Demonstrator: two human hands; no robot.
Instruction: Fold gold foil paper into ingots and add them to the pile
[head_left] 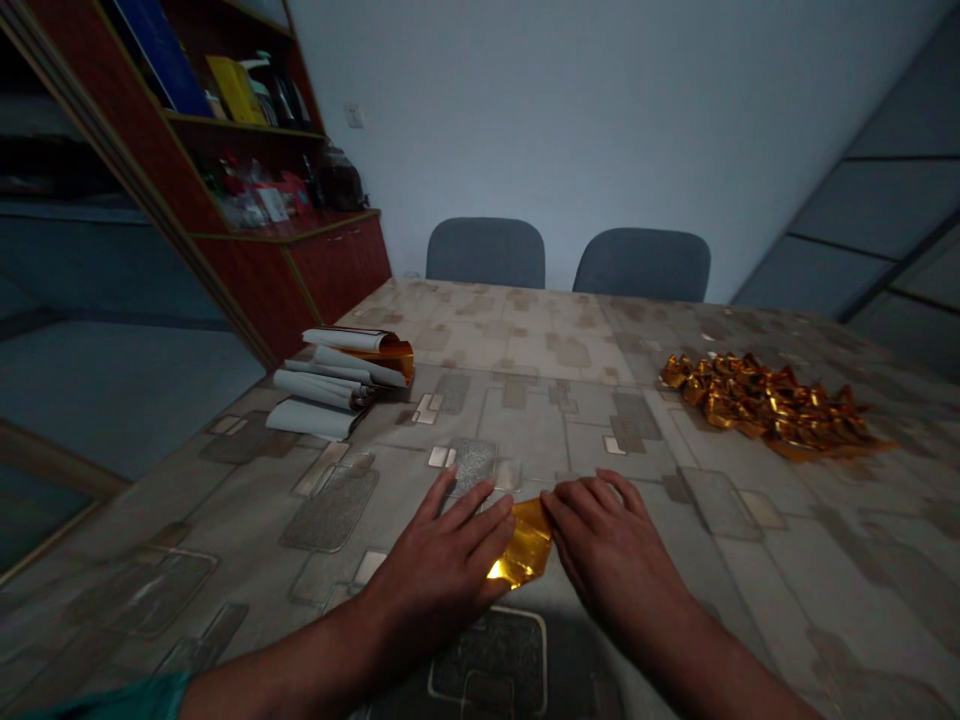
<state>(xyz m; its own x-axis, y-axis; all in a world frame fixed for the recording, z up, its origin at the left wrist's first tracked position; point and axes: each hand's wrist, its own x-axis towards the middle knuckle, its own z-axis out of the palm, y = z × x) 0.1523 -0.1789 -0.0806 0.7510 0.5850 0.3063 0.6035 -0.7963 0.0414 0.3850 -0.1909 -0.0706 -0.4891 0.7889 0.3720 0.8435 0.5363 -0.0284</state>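
A piece of gold foil paper point(528, 545), folded and creased, lies on the table between my hands. My left hand point(459, 550) rests flat over its left side with the fingers spread, covering part of it. At the paper's right edge, my right hand point(604, 530) has its fingers curled and pressed together on it; their tips are partly hidden. To the right is a cluster of folded gold foil pieces point(765, 405), standing in rows. On the left sits a stack of loosely folded foil sheets point(341, 385), pale grey outside with gold showing inside.
A patterned cloth covers the table point(517, 345). Two grey chairs point(486, 252) stand at the far edge against the wall. At the back left, a reddish wooden cabinet point(330, 265) holds bags, boxes and jars. Grey panels point(847, 205) are at the right.
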